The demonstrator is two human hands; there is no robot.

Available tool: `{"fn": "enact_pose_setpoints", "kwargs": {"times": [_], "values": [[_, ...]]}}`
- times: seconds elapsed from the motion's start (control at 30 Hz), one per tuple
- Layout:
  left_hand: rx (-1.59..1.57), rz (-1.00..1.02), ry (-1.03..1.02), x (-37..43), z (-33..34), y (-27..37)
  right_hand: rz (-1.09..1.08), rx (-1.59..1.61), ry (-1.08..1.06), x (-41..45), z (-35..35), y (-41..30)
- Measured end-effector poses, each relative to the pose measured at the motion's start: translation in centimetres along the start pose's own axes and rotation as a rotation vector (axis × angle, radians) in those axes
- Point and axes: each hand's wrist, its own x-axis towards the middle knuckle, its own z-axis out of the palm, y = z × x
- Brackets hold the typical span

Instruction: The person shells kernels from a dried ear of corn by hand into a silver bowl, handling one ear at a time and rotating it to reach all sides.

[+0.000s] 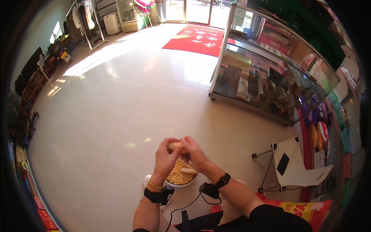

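Both my hands are raised together over a metal bowl (185, 185) at the lower middle of the view. My left hand (168, 158) grips one end of a corn cob (174, 145), which lies crosswise between the hands. The fingers of my right hand (193, 152) press on the cob's other end and partly hide it. Below them the bowl holds loose yellow corn kernels (177, 175), and a bare corn cob (188, 170) rests on top, at the right. Each wrist wears a black strap with a small device.
A folding stool (289, 165) with a black phone (283, 164) on its seat stands at the right. Behind it is a glass display case (252, 101). A black cable (181, 209) hangs between my forearms. A red and yellow bag (307, 210) lies at lower right.
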Motion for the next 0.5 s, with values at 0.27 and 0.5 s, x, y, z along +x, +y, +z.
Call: {"fn": "enact_pose_setpoints", "kwargs": {"times": [0.27,0.5], "values": [[0.102,0.132,0.173,-0.1,1.3,-0.5,-0.082,0.025,-0.015,-0.1,0.5,1.0],[0.304,0.34,0.326,-0.2,1.2,-1.0,-0.12,-0.09,0.008,0.0,0.9,1.2]]}}
